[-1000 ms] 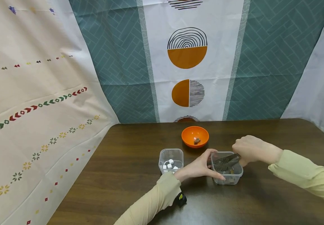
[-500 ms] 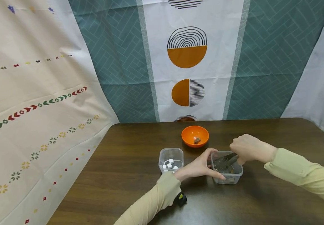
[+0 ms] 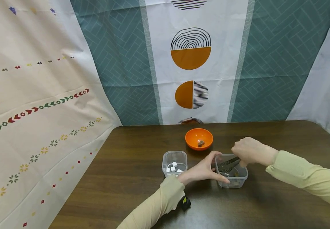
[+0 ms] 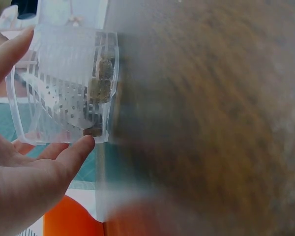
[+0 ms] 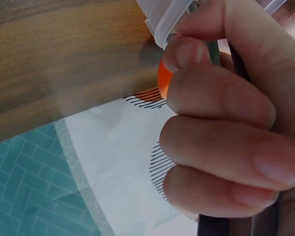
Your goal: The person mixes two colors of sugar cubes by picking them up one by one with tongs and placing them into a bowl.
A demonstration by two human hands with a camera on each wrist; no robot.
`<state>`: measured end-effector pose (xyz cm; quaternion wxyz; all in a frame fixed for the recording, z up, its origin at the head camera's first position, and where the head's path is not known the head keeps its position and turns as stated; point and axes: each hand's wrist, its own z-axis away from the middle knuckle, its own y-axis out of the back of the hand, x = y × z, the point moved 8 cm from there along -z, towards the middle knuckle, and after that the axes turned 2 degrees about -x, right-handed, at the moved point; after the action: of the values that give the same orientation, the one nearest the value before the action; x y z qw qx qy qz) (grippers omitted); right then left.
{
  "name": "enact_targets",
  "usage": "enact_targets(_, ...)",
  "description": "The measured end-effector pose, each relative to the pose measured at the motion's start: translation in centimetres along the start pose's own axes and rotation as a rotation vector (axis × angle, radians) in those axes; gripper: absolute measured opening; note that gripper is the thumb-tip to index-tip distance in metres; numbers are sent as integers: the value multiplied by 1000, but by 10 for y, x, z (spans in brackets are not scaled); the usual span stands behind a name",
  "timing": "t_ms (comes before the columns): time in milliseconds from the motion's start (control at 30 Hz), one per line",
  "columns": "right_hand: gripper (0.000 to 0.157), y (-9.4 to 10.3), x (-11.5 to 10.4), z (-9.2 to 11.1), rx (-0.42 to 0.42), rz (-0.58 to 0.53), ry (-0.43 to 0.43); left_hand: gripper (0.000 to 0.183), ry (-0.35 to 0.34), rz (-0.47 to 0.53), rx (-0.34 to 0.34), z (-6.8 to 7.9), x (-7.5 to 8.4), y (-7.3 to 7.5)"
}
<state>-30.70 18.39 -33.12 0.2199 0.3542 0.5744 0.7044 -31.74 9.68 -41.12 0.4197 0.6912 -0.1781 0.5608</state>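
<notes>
Clear tub (image 3: 233,183) stands on the table (image 3: 142,152), right of centre, between the person's two hands. Left hand (image 3: 200,171) grasps it at its left end, thumb at the near side, fingers round the far side. Right hand (image 3: 249,151) is clenched round the handle of a dark tool (image 3: 228,165) whose head slants down inside the tub. From the head, the fist covers most of the handle; the right wrist view shows the fingers wrapped tightly about it, a dark end projecting past the little finger. The left wrist view, through the tub's wall, adds rows of holes in the tool's head and several brown pieces (image 4: 101,91) along the tub's floor; from above, these are mostly covered. Whether the tool touches a piece, I cannot tell. Only the head view shows the second tub (image 3: 174,156), left of the left hand, with white cubes (image 3: 173,169) in it. Behind, between the tubs, sits an orange bowl (image 3: 192,136) containing something brown; both wrist views catch just part of its orange side.
</notes>
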Motion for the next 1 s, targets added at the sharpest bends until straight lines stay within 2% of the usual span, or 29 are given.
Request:
enact_targets(367, 28, 9, 9, 10, 55, 33, 20, 72, 12, -1, 4, 1, -1, 1)
enact_targets(633, 25, 14, 21, 25, 63, -76, 9, 73, 7, 12, 1, 2, -1, 0)
enact_targets(1000, 22, 12, 33, 35, 11, -133, -16, 73, 16, 20, 6, 3, -2, 0)
